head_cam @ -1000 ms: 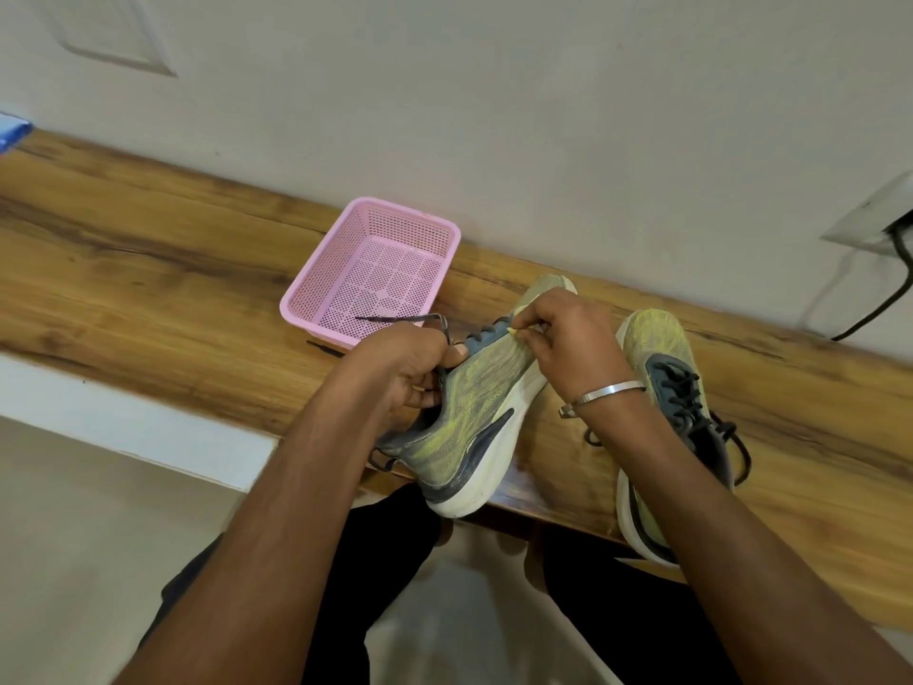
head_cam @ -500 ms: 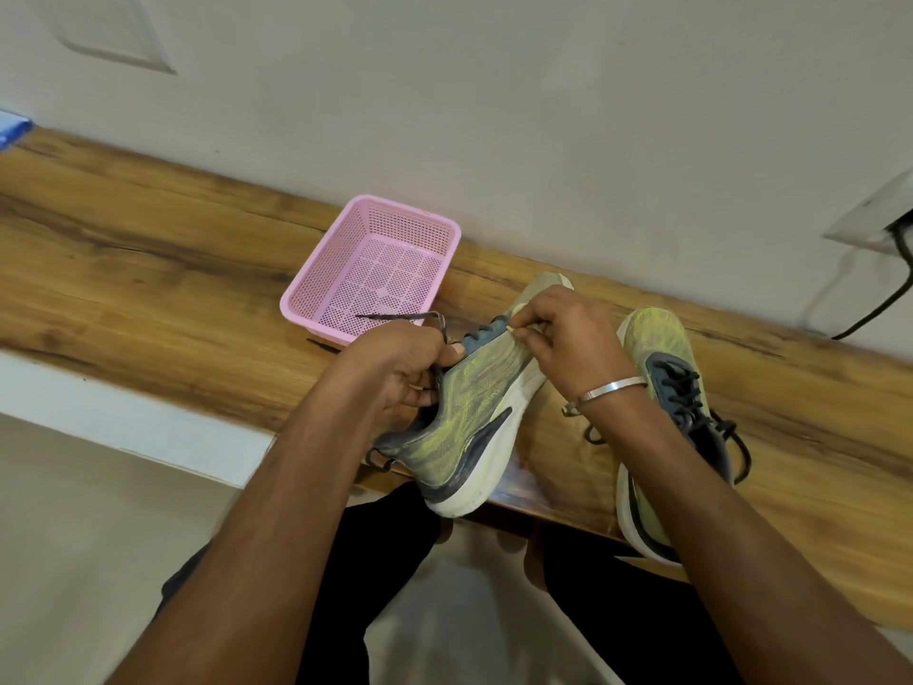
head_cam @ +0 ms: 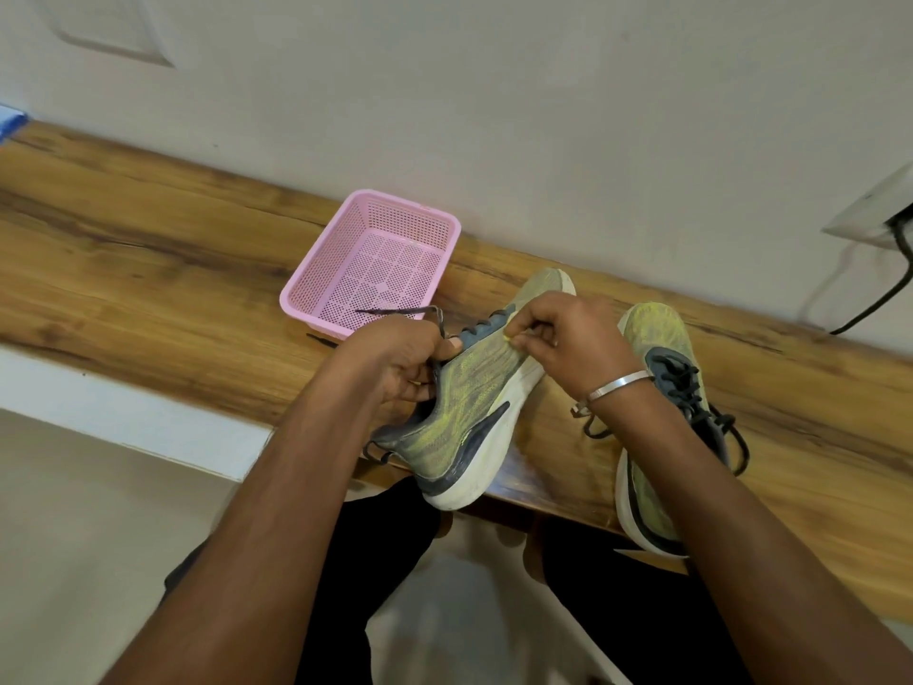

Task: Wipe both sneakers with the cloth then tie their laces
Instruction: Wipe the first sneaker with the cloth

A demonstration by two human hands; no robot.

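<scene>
Left hand [head_cam: 395, 368] closed in a narrow grip round the dark lace [head_cam: 437, 321] at the collar of the near sneaker [head_cam: 469, 412], thumb pressed against the tongue, one lace end sticking out leftward over the rim of the pink basket [head_cam: 316, 294]. Right hand [head_cam: 568, 343] pinching at the upper side of the same sneaker just below the front eyelets, fingertips [head_cam: 516, 338] tight together on the yellow-green knit or a bit of lace there; cannot tell which. A metal bangle [head_cam: 617, 385] round the right wrist. Near sneaker tipped onto its side, white sole turned to the right, toe pointing away toward the wall, heel hanging past the front edge of the counter [head_cam: 148, 269]. Second sneaker [head_cam: 657, 348] just to the right, upright on the counter, toe also toward the wall, its dark laces lying loose and untied beside the right forearm, heel partly hidden by that arm. Pink basket just left of the near sneaker's toe, close to the wall, with another dark lace tip [head_cam: 321, 340] on the wood at its front corner. Far right, a black cable [head_cam: 884, 299] running down the wall from a white socket [head_cam: 874, 215]. Below the counter, dark trousers [head_cam: 390, 561] and pale floor. No cloth in view.
</scene>
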